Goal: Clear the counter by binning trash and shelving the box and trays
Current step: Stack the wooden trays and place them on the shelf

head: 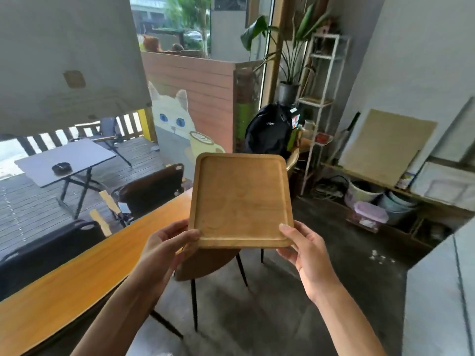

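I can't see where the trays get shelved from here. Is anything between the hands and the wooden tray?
No. The left hand and right hand already grip the wooden tray by its near corners, lifted off the counter.

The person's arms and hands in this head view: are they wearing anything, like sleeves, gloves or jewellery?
Nothing visible. The left hand and right hand are bare: no gloves, rings, watch or bracelets. Both forearms are bare down to the picture's bottom edge, with no sleeve in sight.
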